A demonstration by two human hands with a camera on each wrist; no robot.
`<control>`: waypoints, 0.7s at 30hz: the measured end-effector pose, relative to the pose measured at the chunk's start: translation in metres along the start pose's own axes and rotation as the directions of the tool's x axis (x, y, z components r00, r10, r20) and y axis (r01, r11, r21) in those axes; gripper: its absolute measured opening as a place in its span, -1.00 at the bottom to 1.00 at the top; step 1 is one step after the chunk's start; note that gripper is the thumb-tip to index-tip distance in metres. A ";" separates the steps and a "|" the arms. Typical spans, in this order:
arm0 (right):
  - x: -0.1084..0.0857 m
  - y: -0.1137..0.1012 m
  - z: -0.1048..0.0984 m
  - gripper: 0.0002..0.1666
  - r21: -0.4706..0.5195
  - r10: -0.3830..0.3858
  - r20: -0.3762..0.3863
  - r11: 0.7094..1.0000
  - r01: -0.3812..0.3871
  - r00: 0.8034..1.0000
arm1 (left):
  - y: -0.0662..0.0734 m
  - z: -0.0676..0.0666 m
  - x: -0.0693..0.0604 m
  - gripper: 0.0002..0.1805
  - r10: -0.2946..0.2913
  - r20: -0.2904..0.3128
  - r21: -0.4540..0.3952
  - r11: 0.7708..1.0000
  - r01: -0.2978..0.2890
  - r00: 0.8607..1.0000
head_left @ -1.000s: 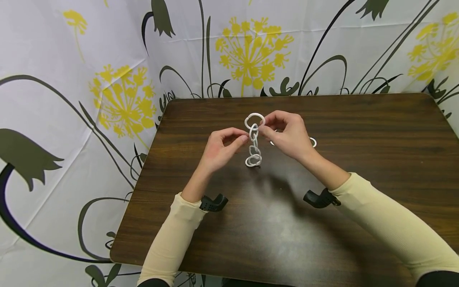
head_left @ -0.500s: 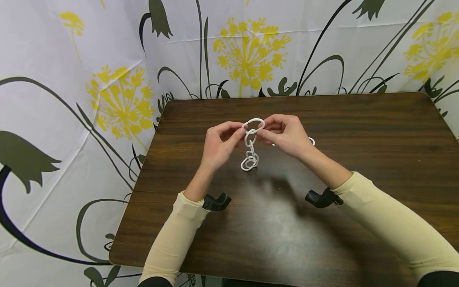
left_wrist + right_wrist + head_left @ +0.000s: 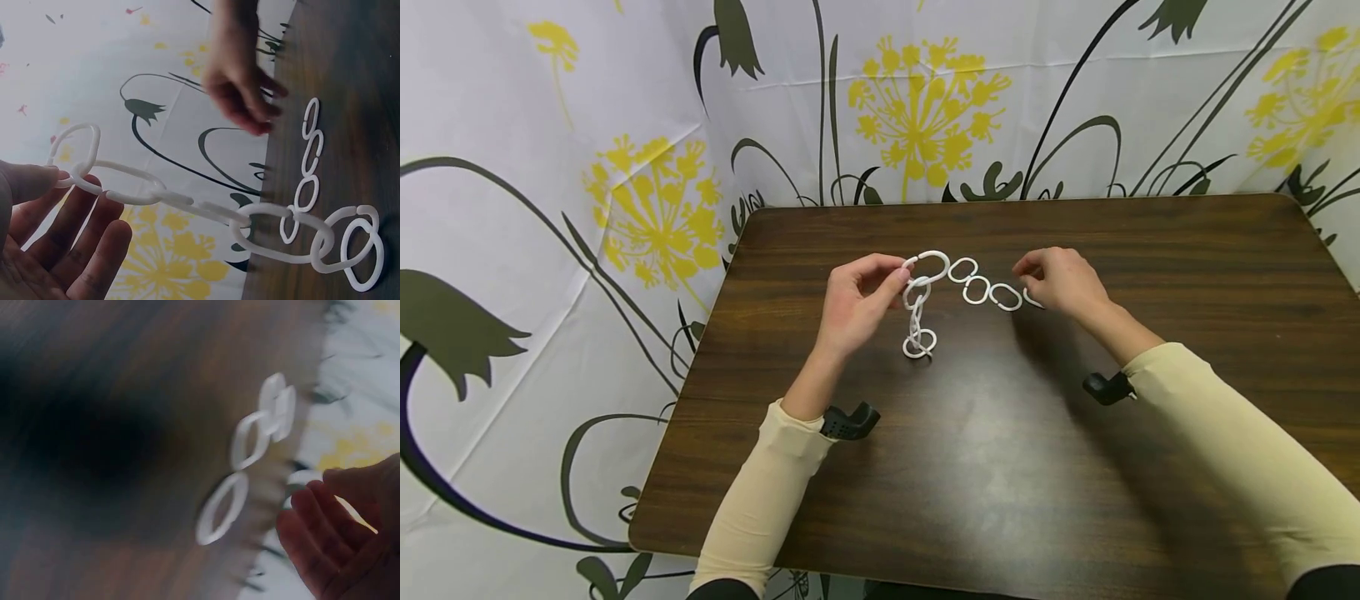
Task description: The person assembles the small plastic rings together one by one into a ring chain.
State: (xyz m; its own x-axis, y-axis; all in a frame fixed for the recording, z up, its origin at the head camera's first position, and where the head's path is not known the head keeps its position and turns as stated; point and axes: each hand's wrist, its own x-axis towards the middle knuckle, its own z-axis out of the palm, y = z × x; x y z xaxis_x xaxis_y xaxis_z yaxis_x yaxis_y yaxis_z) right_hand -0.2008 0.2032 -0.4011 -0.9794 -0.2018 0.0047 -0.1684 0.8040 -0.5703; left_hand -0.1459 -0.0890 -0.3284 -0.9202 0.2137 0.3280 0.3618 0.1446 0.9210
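Note:
My left hand (image 3: 865,292) pinches the top link of a chain of white plastic rings (image 3: 917,304). The linked rings hang from its fingertips, and in the head view the chain's lower end is at or near the table. In the left wrist view the thumb and fingers of the left hand (image 3: 69,231) grip the near link (image 3: 84,134). My right hand (image 3: 1063,283) hovers over the rightmost loose ring (image 3: 1032,299), partly hiding it. Its fingers are loosely bent, and I see nothing held in them. Other loose rings (image 3: 1006,297) lie in a line between the hands.
The brown wooden table (image 3: 970,467) carries the rings. Behind and to the left hangs a white cloth (image 3: 790,108) printed with yellow flowers and dark stems. A black wrist mount (image 3: 850,422) sits at the left cuff, another black mount (image 3: 1107,388) at the right.
My right hand has let go of the chain's top link and moved right, uncovering the loose rings. The left hand first came up to the top link and now holds it alone.

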 end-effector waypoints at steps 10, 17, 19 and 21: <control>-0.004 0.042 0.019 -0.73 -0.288 -0.032 0.084 0.956 0.055 0.996 | 0.000 0.000 -0.001 -0.84 -0.012 0.008 0.004 1.000 0.011 1.000; -0.007 0.047 0.022 -0.91 -0.318 -0.061 0.048 0.945 0.073 0.997 | 0.001 -0.001 -0.002 -0.85 -0.012 0.008 0.003 1.000 0.012 1.000; -0.007 0.047 0.023 -0.92 -0.318 -0.064 0.045 0.945 0.075 0.997 | 0.000 -0.001 -0.002 -0.84 -0.011 0.007 0.008 1.000 0.010 1.000; -0.007 0.046 0.023 -0.93 -0.317 -0.058 0.046 0.946 0.070 0.997 | -0.001 -0.001 -0.002 -0.84 -0.011 0.007 0.015 1.000 0.011 1.000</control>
State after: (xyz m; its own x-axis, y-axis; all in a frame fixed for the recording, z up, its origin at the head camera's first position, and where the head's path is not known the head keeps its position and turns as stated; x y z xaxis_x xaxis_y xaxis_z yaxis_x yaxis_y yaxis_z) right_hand -0.1992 0.2286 -0.4459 -0.9618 -0.2737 0.0003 -0.2629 0.9238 -0.2784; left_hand -0.1446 -0.0908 -0.3292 -0.9232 0.2188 0.3159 0.3536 0.1615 0.9214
